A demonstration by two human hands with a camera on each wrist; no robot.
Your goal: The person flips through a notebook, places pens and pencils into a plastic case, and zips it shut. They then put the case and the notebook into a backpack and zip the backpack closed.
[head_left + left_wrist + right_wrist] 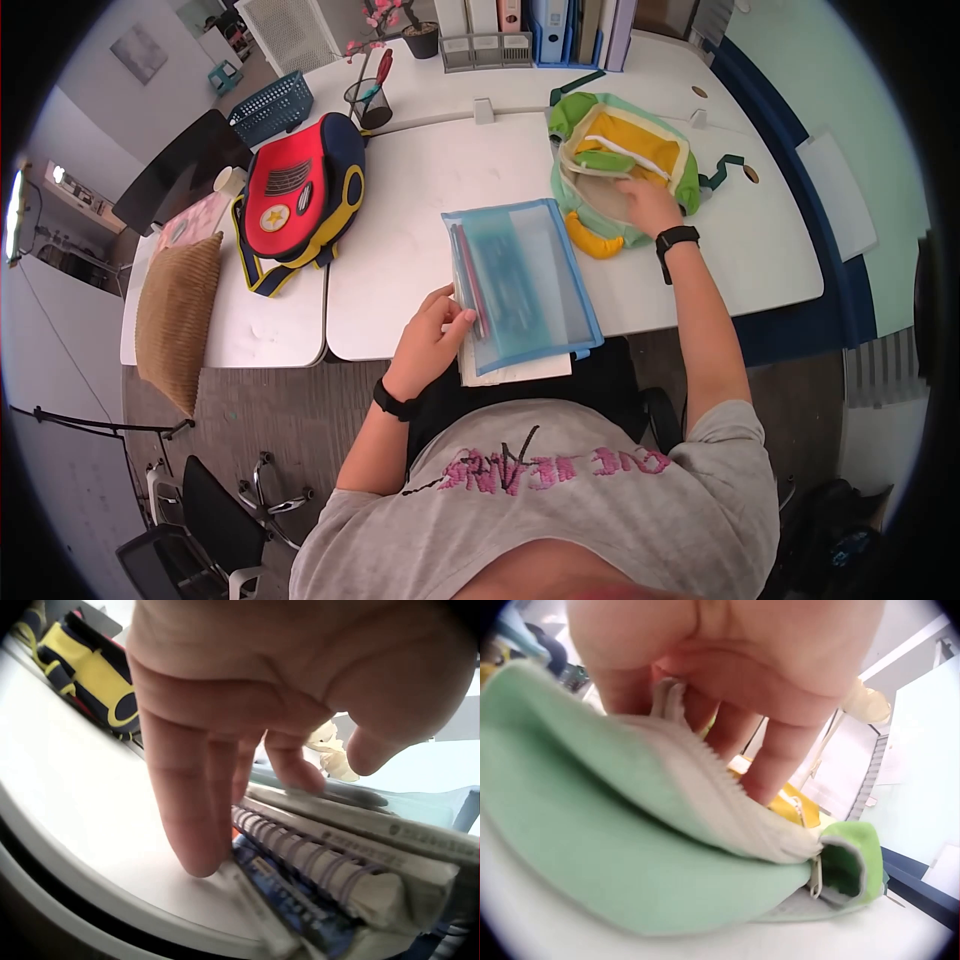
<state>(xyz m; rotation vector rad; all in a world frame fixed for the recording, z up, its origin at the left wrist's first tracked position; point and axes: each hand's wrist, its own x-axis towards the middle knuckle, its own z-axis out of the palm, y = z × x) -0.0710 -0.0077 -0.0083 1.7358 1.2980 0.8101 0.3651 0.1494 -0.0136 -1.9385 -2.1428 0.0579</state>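
Observation:
At the table's front edge lies a stack of books (pixel 352 870), one spiral-bound, under a see-through blue zip pouch (pixel 530 280). My left hand (pixel 430 340) is at the stack's left side. In the left wrist view its fingers (pixel 180 795) reach down along the book edges, the thumb held apart. A small green backpack (pixel 600 170) with yellow parts lies unzipped at the right. My right hand (pixel 650 207) reaches into its mouth, fingers (pixel 780 754) extended behind the zipped edge (pixel 712 780), which hides some fingertips.
A red and navy backpack (pixel 295 190) stands at the left, beside a brown corduroy cushion (pixel 180 315). Farther back are a blue basket (pixel 272 105), a mesh pen holder (pixel 370 105) and several binders (pixel 550 35). A table seam runs between the two backpacks.

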